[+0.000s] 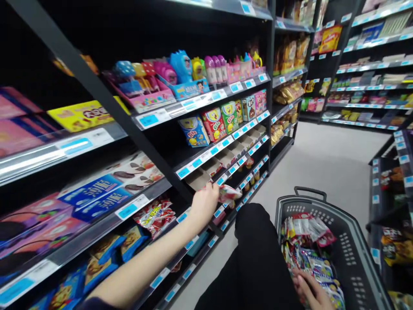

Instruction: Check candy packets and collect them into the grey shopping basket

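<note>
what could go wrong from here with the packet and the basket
The packet sticks out from the left hand, held near one end, so it might slip and drop to the floor. The leg is close beside the basket, so a shift could bump it. The packs lie jumbled in the basket and might slide about if it tips.
</note>
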`<state>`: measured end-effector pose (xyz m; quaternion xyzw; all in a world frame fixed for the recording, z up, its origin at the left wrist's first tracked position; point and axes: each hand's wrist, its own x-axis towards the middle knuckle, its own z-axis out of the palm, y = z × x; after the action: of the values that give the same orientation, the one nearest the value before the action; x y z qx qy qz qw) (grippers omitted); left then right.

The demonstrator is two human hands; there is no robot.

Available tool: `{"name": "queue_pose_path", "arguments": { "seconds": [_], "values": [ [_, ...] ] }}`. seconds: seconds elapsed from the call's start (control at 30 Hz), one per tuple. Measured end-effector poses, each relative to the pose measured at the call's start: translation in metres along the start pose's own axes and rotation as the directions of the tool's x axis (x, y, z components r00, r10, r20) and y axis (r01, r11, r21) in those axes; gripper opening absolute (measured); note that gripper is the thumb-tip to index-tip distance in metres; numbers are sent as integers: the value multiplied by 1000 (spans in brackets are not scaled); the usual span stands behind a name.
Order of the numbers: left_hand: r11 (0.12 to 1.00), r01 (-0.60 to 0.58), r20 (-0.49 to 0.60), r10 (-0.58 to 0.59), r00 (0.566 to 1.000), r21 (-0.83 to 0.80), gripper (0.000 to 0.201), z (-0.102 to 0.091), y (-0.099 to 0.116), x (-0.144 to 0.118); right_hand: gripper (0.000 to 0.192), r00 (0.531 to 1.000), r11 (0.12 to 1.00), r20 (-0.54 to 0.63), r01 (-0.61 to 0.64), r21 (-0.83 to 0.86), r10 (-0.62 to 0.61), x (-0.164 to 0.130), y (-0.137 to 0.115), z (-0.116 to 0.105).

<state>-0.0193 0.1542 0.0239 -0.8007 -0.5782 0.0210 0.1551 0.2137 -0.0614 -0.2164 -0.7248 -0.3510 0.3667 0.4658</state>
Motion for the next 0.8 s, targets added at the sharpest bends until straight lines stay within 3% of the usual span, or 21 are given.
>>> {"name": "queue_pose_path", "arguments": {
  "seconds": [0.07, 0.13, 0.2, 0.23, 0.27, 0.3, 0.33, 0.4, 0.47, 0.53, 0.57, 0.6, 0.63, 0.7, 0.8],
  "values": [
    [990, -124, -82, 118, 990, -65, 25, -9, 9, -27, 54, 985, 954, 173, -51, 296, -1, -2, -53, 6],
    [954, -269, -288, 222, 932, -134, 28, -11, 18, -49, 54, 984, 807, 169, -59, 587, -51, -9, -113, 13],
    [861, -474, -659, 247, 710, -187, 30, -11, 26, -64, 64, 956, 625, 267, -134, 769, -123, -18, -166, 15],
    [806, -556, -778, 210, 592, -206, 32, -11, 30, -69, 66, 944, 574, 287, -146, 806, -163, -21, -187, 14],
    [747, -622, -847, 156, 507, -235, 34, -12, 32, -73, 65, 944, 554, 271, -126, 823, -189, -24, -203, 11],
    [688, -664, -869, 100, 485, -292, 36, -15, 35, -75, 67, 943, 557, 242, -78, 827, -228, -26, -214, 6],
    [615, -694, -863, 42, 503, -374, 38, -20, 36, -76, 68, 941, 577, 200, -6, 817, -273, -27, -221, 1],
    [381, -706, -781, -76, 620, -598, 40, -33, 36, -75, 70, 915, 629, 117, 168, 759, -386, -26, -226, -11],
    [-14, -621, -617, -98, 781, -784, 32, -48, 33, -73, 69, 865, 644, 48, 333, 689, -499, -24, -226, -22],
    [-430, -426, -488, 38, 872, -796, 25, -61, 27, -71, 64, 814, 620, -43, 474, 626, -579, -22, -229, -29],
    [-574, -295, -457, 158, 875, -764, 32, -66, 23, -70, 61, 785, 599, -86, 533, 597, -613, -22, -231, -32],
    [-661, -168, -439, 269, 857, -732, 40, -69, 19, -70, 58, 758, 582, -112, 577, 574, -642, -23, -234, -34],
    [-693, -65, -420, 358, 834, -718, 47, -72, 15, -71, 53, 734, 564, -127, 609, 558, -667, -24, -237, -35],
    [-648, 34, -342, 445, 828, -761, 51, -75, 11, -72, 41, 689, 527, -153, 661, 534, -708, -26, -241, -37],
    [-487, -17, -210, 345, 915, -873, 44, -75, 13, -72, 25, 621, 504, -211, 755, 420, -755, -31, -241, -39]
  ]
}}
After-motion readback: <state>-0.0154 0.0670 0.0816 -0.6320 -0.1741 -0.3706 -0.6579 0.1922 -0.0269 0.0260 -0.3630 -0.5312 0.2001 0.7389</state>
